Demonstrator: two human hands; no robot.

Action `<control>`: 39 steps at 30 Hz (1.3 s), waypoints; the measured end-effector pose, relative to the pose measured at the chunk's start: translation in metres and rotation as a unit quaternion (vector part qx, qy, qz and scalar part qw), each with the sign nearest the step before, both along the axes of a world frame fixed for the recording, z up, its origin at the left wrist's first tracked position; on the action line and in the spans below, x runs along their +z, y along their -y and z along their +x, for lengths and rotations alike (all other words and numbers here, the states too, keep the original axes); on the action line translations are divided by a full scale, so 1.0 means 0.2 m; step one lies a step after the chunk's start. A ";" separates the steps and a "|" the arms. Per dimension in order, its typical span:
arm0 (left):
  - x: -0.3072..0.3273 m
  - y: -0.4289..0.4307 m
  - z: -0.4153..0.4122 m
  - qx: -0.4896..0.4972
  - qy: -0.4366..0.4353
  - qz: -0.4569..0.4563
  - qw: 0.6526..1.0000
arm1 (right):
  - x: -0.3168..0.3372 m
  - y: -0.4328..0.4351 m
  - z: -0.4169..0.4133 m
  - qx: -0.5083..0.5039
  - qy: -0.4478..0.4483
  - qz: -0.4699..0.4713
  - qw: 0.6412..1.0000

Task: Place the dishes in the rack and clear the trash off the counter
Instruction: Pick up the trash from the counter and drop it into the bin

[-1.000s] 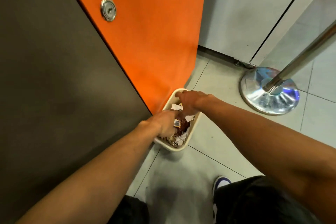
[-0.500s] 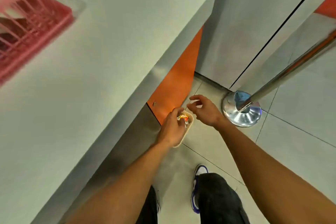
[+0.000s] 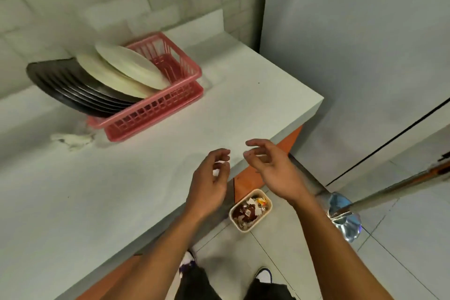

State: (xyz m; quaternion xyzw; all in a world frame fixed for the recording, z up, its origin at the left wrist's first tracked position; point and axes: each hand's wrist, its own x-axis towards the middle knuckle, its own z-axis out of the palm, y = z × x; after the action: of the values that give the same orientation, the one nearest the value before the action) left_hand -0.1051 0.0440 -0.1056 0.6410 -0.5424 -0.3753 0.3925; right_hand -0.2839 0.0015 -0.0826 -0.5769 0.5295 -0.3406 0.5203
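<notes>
A pink plastic slatted dish rack [image 3: 155,109] is seen on the pale grey bench [image 3: 85,202], set toward its back edge near the brick wall. In the rack a row of dark round metal plates [image 3: 73,87] is stood on edge at the left end, overhanging the rack's left side, and two cream round plates [image 3: 126,68] are leaned against them at a tilt. A crumpled white scrap of paper [image 3: 73,140] is left on the bench just beside the rack's front left corner. Both hands are held above the bench's front edge, near its right front corner, apart from each other and touching nothing. The left hand [image 3: 211,178] is kept with fingers loosely curled and nothing gripped, the right hand [image 3: 270,165] with fingers relaxed and spread. Below them, on the tiled floor [image 3: 280,251], a small cream rectangular bin [image 3: 243,229] is set just beside the orange cabinet panel [image 3: 243,185] and is filled with torn paper and brown wrappers [image 3: 248,212]. A chrome post base [image 3: 343,217] is seen on the floor to the right of the bin.
</notes>
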 end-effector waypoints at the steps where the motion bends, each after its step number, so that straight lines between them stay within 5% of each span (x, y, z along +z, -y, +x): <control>1: 0.03 -0.01 0.06 0.015 0.003 -0.006 1.000 | 0.03 0.02 0.07 0.020 -0.001 -0.009 1.000; 14: 0.16 -0.36 1.05 0.209 0.004 -0.034 0.977 | 0.12 -0.13 1.23 0.263 -0.024 -0.042 0.964; 22: -0.02 -0.58 1.63 0.303 0.008 -0.002 0.953 | 0.01 -0.10 1.81 0.275 -0.063 -0.073 0.957; 39: -0.15 0.03 2.39 0.184 0.107 0.110 0.971 | -0.12 0.54 2.68 0.329 -0.340 -0.104 0.875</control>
State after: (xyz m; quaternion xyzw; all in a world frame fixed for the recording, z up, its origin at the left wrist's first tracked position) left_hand 0.3731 0.0373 -0.1357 0.8057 -0.4094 -0.2832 0.3211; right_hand 0.2512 -0.1066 -0.1059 -0.8490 0.4147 0.0145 0.3270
